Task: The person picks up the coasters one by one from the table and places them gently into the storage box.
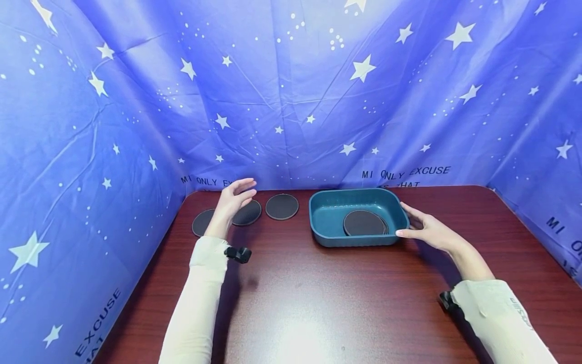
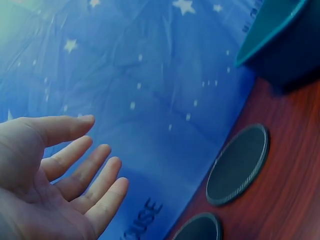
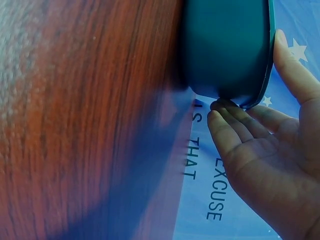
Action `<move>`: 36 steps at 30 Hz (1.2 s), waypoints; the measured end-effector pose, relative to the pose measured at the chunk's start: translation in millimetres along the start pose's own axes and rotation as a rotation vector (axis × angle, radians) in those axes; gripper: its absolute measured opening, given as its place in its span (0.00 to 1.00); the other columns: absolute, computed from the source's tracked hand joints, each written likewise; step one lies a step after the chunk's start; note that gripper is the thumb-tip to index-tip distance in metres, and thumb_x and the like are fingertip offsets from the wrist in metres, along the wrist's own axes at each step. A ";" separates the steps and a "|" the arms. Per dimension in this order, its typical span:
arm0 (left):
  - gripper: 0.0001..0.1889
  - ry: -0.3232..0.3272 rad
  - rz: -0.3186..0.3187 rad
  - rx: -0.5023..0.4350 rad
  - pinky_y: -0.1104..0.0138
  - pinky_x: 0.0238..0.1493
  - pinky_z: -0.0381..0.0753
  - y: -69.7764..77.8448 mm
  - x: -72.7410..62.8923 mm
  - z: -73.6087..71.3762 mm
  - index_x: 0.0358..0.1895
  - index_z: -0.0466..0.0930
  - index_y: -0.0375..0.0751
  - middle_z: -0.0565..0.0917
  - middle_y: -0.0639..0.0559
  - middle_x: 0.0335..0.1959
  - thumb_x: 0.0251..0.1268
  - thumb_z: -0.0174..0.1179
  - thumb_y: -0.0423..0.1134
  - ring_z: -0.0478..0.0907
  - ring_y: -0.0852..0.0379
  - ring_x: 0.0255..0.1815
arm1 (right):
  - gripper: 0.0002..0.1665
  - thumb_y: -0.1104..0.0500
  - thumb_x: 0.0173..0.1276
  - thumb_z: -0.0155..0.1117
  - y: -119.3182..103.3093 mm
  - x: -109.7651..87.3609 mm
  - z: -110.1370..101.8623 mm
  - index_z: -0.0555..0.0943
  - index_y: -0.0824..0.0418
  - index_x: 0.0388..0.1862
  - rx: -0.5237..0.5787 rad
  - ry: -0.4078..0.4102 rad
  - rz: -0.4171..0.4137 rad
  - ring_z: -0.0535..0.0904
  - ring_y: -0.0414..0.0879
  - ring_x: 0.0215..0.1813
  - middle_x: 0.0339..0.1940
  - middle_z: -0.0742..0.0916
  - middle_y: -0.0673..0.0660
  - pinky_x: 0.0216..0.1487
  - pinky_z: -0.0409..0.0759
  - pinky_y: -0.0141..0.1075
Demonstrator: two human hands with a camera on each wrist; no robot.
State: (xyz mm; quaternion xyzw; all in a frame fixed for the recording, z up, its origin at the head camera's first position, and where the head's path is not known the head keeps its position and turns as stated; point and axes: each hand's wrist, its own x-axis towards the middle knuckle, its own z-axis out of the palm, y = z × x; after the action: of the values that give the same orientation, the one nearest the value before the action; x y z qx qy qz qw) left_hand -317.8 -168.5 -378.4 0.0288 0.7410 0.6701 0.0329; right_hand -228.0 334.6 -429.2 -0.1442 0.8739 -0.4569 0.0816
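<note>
My left hand [image 1: 233,205] hovers with loosely bent fingers over a row of black round coasters and holds nothing. It hides part of the middle coaster [image 1: 249,215]. The left coaster [image 1: 202,221] lies partly behind the wrist, while the right coaster [image 1: 282,207] is fully seen. To their right stands a teal rectangular basin [image 1: 354,241], with a small stack of similar coasters [image 1: 364,223] lying flat inside toward its front right. My right hand [image 1: 427,230] holds the basin's right end, thumb at the rim and fingers against the end wall [image 3: 225,60].
The dark red wooden table [image 1: 291,283] shows a bright glare near the front. A blue star-printed cloth [image 1: 282,101] hangs along the back and both sides, close behind the basin and coasters. Black camera mounts [image 1: 238,254] sit at both wrists.
</note>
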 end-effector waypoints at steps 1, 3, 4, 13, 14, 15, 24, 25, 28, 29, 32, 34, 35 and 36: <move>0.28 0.005 0.000 0.006 0.59 0.70 0.75 -2.3 -1.4 -4.5 0.72 0.66 0.35 0.70 0.36 0.72 0.70 0.59 0.31 0.78 0.61 0.59 | 0.52 0.58 0.70 0.65 -0.2 -0.1 -0.2 0.44 0.67 0.81 -0.001 -0.001 0.002 0.63 0.73 0.72 0.74 0.65 0.78 0.53 0.68 0.11; 0.28 0.019 0.002 0.016 0.57 0.71 0.73 -6.3 -4.2 -12.9 0.72 0.65 0.34 0.69 0.35 0.72 0.70 0.59 0.31 0.77 0.60 0.61 | 0.52 0.58 0.70 0.66 -0.6 -0.4 -0.6 0.44 0.68 0.81 -0.005 -0.001 0.006 0.63 0.73 0.73 0.74 0.64 0.78 0.52 0.68 0.11; 0.28 0.030 0.005 0.025 0.59 0.70 0.75 -8.5 -5.3 -16.9 0.72 0.66 0.34 0.70 0.35 0.72 0.70 0.59 0.32 0.78 0.62 0.60 | 0.52 0.58 0.70 0.65 -0.7 -0.6 -0.7 0.44 0.68 0.81 -0.004 -0.001 0.007 0.63 0.73 0.72 0.74 0.64 0.78 0.53 0.68 0.11; 0.28 0.139 0.041 0.062 0.82 0.47 0.78 -32.4 -15.3 -48.7 0.71 0.66 0.30 0.73 0.34 0.69 0.68 0.60 0.30 0.79 0.80 0.40 | 0.53 0.58 0.70 0.66 -3.2 -1.4 -1.8 0.44 0.67 0.81 -0.003 0.004 0.014 0.63 0.74 0.73 0.75 0.64 0.78 0.52 0.68 0.10; 0.28 0.158 0.043 0.070 0.82 0.47 0.78 -34.9 -16.3 -51.6 0.70 0.67 0.30 0.73 0.34 0.69 0.68 0.60 0.30 0.79 0.80 0.39 | 0.53 0.58 0.70 0.66 -3.5 -1.4 -1.9 0.44 0.67 0.81 -0.003 0.003 0.016 0.62 0.74 0.73 0.75 0.63 0.78 0.52 0.67 0.10; 0.28 0.172 0.044 0.092 0.83 0.47 0.78 -37.4 -17.2 -55.0 0.70 0.67 0.30 0.73 0.33 0.69 0.68 0.61 0.30 0.79 0.81 0.39 | 0.53 0.58 0.70 0.66 -3.9 -1.5 -1.9 0.44 0.67 0.81 -0.002 0.003 0.016 0.62 0.74 0.73 0.75 0.63 0.78 0.52 0.67 0.10; 0.29 0.268 0.028 0.229 0.87 0.52 0.71 -58.7 -23.7 -86.5 0.70 0.69 0.33 0.71 0.32 0.70 0.66 0.63 0.31 0.74 0.49 0.67 | 0.52 0.57 0.70 0.66 -4.6 -1.2 0.4 0.45 0.68 0.81 -0.011 0.005 0.005 0.62 0.74 0.73 0.75 0.64 0.78 0.52 0.68 0.10; 0.29 0.274 0.025 0.238 0.87 0.53 0.70 -61.3 -24.3 -90.3 0.70 0.68 0.33 0.71 0.32 0.70 0.66 0.63 0.31 0.72 0.46 0.70 | 0.52 0.57 0.70 0.66 -4.5 -1.1 0.8 0.45 0.68 0.81 -0.010 0.004 0.005 0.62 0.74 0.73 0.75 0.64 0.78 0.52 0.68 0.10; 0.30 0.288 0.020 0.261 0.82 0.57 0.69 -69.1 -27.1 -100.4 0.70 0.67 0.32 0.71 0.33 0.71 0.66 0.63 0.29 0.67 0.42 0.73 | 0.52 0.57 0.70 0.66 -3.9 -1.0 1.0 0.45 0.67 0.81 -0.001 0.007 0.010 0.61 0.74 0.74 0.76 0.63 0.77 0.53 0.67 0.10; 0.30 0.292 0.021 0.267 0.78 0.60 0.70 -71.7 -27.9 -103.2 0.70 0.67 0.31 0.70 0.33 0.71 0.65 0.63 0.29 0.67 0.42 0.73 | 0.52 0.58 0.70 0.66 -3.9 -0.9 0.9 0.45 0.68 0.81 0.000 0.006 0.008 0.60 0.74 0.74 0.75 0.63 0.78 0.53 0.67 0.10; 0.31 0.300 0.017 0.275 0.65 0.71 0.67 -79.0 -30.6 -109.6 0.71 0.66 0.30 0.69 0.33 0.72 0.64 0.63 0.29 0.65 0.42 0.75 | 0.53 0.58 0.70 0.66 -3.5 -1.1 0.2 0.45 0.68 0.81 0.000 0.010 0.012 0.60 0.74 0.74 0.75 0.63 0.78 0.53 0.67 0.10; 0.32 0.307 0.007 0.288 0.57 0.76 0.63 -83.6 -32.1 -112.8 0.72 0.64 0.30 0.68 0.33 0.73 0.65 0.63 0.29 0.63 0.42 0.76 | 0.53 0.57 0.70 0.66 -3.6 -1.2 0.0 0.45 0.68 0.81 -0.003 0.006 0.008 0.60 0.74 0.74 0.76 0.62 0.78 0.53 0.66 0.10; 0.33 0.312 0.001 0.294 0.54 0.78 0.60 -85.6 -33.0 -114.0 0.72 0.63 0.30 0.67 0.33 0.73 0.65 0.63 0.29 0.61 0.41 0.77 | 0.53 0.57 0.70 0.66 -3.3 -1.1 -0.2 0.45 0.68 0.81 -0.007 0.004 0.005 0.59 0.74 0.74 0.76 0.62 0.78 0.53 0.66 0.10; 0.33 0.315 -0.009 0.303 0.53 0.79 0.59 -87.4 -34.0 -115.2 0.73 0.63 0.30 0.66 0.33 0.74 0.65 0.63 0.30 0.60 0.41 0.77 | 0.53 0.57 0.70 0.66 -2.8 -1.1 -0.4 0.45 0.67 0.81 -0.008 0.005 0.006 0.59 0.74 0.74 0.76 0.62 0.77 0.53 0.65 0.09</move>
State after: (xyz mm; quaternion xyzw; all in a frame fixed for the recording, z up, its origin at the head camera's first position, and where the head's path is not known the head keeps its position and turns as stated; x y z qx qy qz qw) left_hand -293.8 -294.3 -453.5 -0.0749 0.8294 0.5471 -0.0849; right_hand -226.6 333.7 -426.6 -0.1408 0.8764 -0.4536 0.0800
